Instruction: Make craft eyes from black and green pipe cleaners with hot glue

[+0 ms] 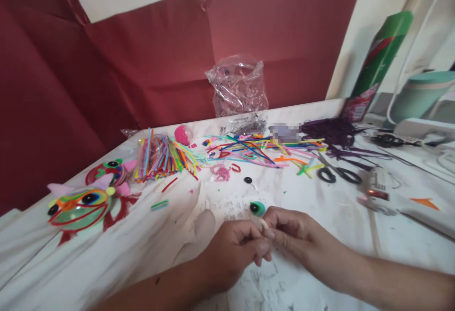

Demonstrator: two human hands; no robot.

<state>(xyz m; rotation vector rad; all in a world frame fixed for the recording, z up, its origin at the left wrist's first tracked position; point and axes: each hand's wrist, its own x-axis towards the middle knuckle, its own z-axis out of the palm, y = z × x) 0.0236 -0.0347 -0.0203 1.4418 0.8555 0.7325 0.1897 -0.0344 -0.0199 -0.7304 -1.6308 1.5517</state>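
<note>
Both hands meet low in the middle of the head view. My right hand (296,230) pinches a short, pale, curved strip (264,224), which looks like a pipe cleaner. My left hand (238,249) is closed with its fingers curled against the strip's near end; the fingers hide most of it. Just beyond my fingertips lies a coiled eye (261,209) in green and blue with a black centre. A second black eye piece (248,180) lies farther off. Under the hands is paper with handwriting (232,210).
On the left stand decorated fish-like figures (83,211). Behind are a bundle of colourful pipe cleaners (161,159), loose pipe cleaners (245,150) and a clear plastic bag (240,90). To the right lie scissors (343,174), a glue gun (382,192) with a red light, and purple tassels (330,133).
</note>
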